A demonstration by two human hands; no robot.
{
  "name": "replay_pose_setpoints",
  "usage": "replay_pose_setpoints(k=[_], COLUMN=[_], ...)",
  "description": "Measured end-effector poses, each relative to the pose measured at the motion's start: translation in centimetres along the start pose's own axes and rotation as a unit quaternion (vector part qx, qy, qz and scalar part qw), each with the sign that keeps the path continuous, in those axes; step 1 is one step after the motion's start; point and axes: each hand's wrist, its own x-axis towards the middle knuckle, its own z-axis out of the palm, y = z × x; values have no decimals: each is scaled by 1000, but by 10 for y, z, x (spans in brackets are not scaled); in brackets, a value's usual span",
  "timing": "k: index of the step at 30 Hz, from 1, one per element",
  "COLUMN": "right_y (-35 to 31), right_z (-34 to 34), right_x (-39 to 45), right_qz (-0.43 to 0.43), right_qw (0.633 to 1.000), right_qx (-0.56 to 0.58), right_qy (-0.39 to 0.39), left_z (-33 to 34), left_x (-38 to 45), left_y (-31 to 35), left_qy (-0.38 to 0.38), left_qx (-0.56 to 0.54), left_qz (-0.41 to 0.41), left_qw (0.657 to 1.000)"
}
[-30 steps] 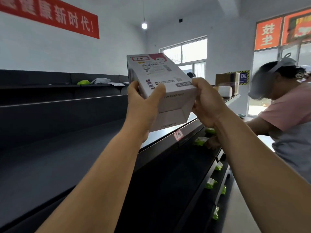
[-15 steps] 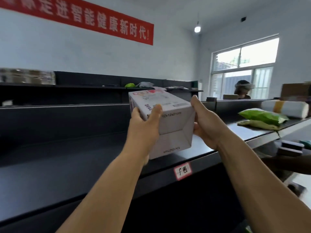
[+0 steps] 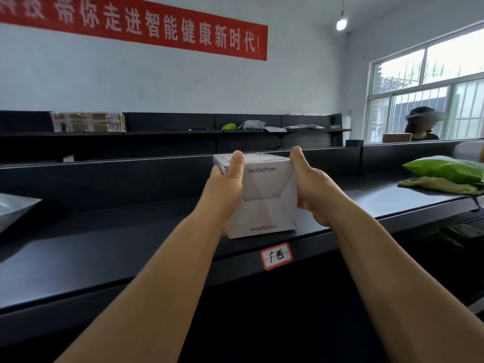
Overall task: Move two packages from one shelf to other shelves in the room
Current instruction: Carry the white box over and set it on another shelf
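A white cardboard box [image 3: 264, 203] printed "12x12x21cm" rests with its bottom edge on the black top shelf [image 3: 131, 244], just behind a red-framed paper label [image 3: 276, 256] on the shelf's front lip. My left hand [image 3: 226, 184] grips its left side, thumb over the top edge. On the box's right side my right hand [image 3: 310, 188] holds it the same way.
A green plastic mailer [image 3: 445, 169] lies on the same shelf to the right, a grey mailer [image 3: 13, 208] at the far left. The back wall shelf carries a wrapped carton [image 3: 87, 121] and grey and green bags [image 3: 251, 125]. A person [image 3: 421, 124] stands by the window.
The box has come down from chest height in the air onto the shelf top, and my view has swung left, away from the person in pink.
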Motion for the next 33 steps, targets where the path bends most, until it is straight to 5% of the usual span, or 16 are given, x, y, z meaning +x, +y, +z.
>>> replay_pose_setpoints(k=[21, 33], right_y=[3, -8], right_z=[11, 75], right_x=[1, -85], right_qz=[1, -222], right_qw=[1000, 955], right_qx=[18, -30], right_qy=[17, 192], left_z=[-6, -50], left_x=[-8, -85], left_y=[-7, -12], left_qy=[21, 77], left_qx=[-24, 1], left_qz=[11, 109], left_qw=[999, 991])
